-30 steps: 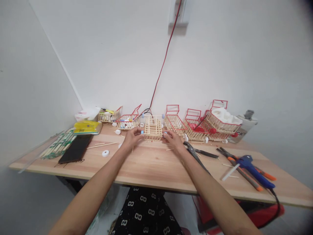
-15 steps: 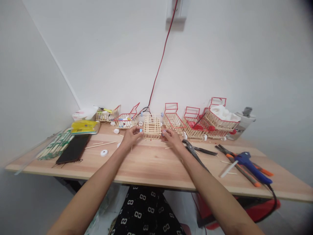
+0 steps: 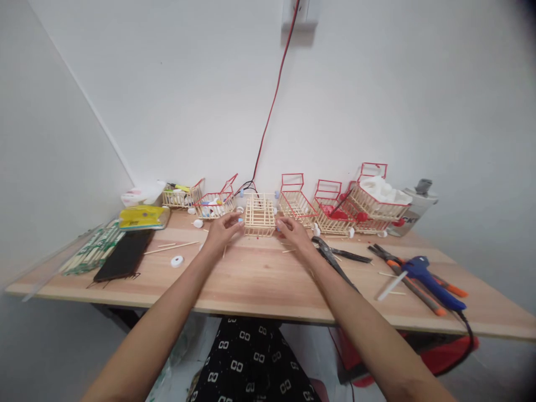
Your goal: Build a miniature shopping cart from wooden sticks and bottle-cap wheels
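Note:
A small cart of pale wooden sticks (image 3: 259,215) lies upside down on the table between my hands. It has small light-blue and white wheels at its corners. My left hand (image 3: 221,231) is at its near left corner, thumb and forefinger pinching a light-blue wheel (image 3: 241,221). At the near right corner, my right hand (image 3: 293,230) pinches the matching wheel (image 3: 278,225), which its fingertips partly cover. A loose white wheel (image 3: 177,261) lies left of my left forearm.
Red-trimmed stick carts (image 3: 297,201) line the wall on both sides. To the right lie black-handled pliers (image 3: 330,259), orange-handled pliers (image 3: 414,285) and a blue glue gun (image 3: 431,282). At left are a phone (image 3: 123,257), bundled sticks (image 3: 90,251) and a yellow pack (image 3: 142,218).
The whole view has shifted slightly. My left fingers look a little more spread around the wheel; the cart and my right hand stay nearly in place.

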{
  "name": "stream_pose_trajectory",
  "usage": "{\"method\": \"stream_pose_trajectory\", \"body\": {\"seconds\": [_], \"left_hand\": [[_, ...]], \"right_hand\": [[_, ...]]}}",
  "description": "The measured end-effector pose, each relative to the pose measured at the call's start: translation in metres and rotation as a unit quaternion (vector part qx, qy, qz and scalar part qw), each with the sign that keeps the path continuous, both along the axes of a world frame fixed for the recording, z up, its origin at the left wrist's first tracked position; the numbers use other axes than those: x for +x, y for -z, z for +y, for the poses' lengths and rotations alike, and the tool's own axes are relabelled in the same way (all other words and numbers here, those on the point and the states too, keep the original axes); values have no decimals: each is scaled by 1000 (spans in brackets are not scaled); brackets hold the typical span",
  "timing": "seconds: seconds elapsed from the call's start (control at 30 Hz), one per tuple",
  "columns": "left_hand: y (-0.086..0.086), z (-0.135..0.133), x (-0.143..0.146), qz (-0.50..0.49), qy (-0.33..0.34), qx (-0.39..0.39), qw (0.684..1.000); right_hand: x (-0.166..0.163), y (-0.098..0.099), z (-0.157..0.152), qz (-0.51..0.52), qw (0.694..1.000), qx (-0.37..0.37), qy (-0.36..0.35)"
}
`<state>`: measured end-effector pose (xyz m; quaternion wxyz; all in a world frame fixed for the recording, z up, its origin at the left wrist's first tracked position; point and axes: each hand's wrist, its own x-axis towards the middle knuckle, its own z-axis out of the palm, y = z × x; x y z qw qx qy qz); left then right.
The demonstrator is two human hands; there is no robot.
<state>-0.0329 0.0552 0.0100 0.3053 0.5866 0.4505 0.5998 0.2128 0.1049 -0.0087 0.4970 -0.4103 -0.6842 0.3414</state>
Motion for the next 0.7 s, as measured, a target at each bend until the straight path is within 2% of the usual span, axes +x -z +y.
{"method": "stream_pose_trajectory", "body": {"seconds": [0.23,0.7], "left_hand": [[2,-2,0,-3,10,-2,1000],[5,-2,2,-35,19,-19,999]], "right_hand": [[1,5,2,-9,1000,14,-1],[-1,7,1,-25,1000,-9,4]]}}
